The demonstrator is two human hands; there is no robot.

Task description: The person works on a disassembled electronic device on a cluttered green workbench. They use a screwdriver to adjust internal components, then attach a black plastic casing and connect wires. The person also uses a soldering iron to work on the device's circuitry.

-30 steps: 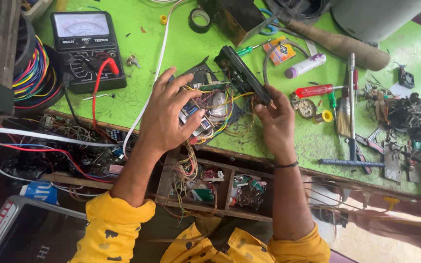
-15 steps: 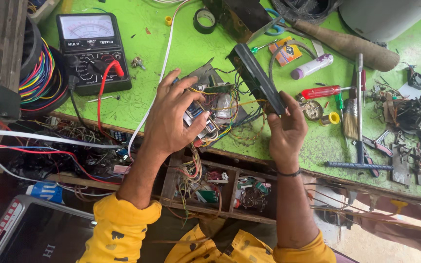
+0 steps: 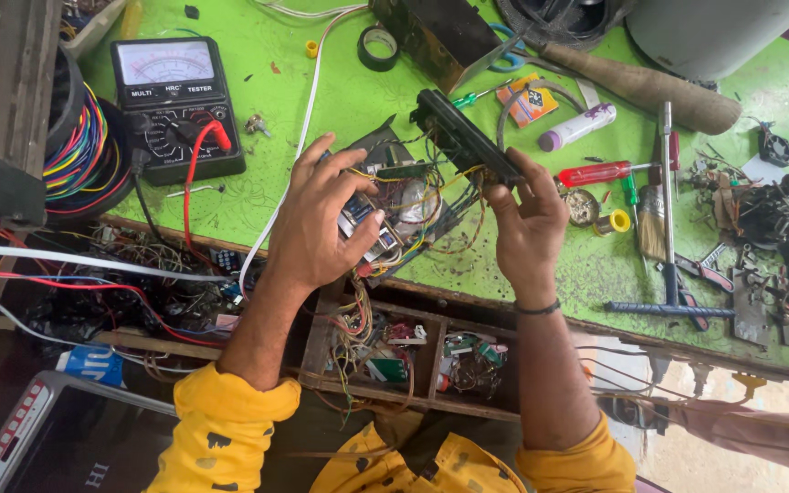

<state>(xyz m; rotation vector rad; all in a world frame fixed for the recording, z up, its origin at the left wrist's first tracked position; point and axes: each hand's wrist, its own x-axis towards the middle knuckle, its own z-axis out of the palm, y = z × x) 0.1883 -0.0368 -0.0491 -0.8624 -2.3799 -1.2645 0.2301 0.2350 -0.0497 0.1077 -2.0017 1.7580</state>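
Observation:
My left hand (image 3: 320,222) grips a small circuit board assembly (image 3: 393,208) with many coloured wires, held just above the green workbench (image 3: 321,100). A long black panel piece (image 3: 464,139), joined to that board by the wires, is pinched at its near end by my right hand (image 3: 530,219). The panel tilts up and away to the left. Both sleeves are yellow.
An analogue multimeter (image 3: 173,100) with red lead lies at the left. Rolls of black tape (image 3: 378,47), red-handled screwdrivers (image 3: 606,172), a brush, pliers and scrap parts (image 3: 769,219) crowd the right. An open wooden drawer (image 3: 413,351) of components sits below the bench edge.
The black panel has been lifted and swung upward by my right hand. My left hand has shifted its grip on the board, and the view has moved slightly closer.

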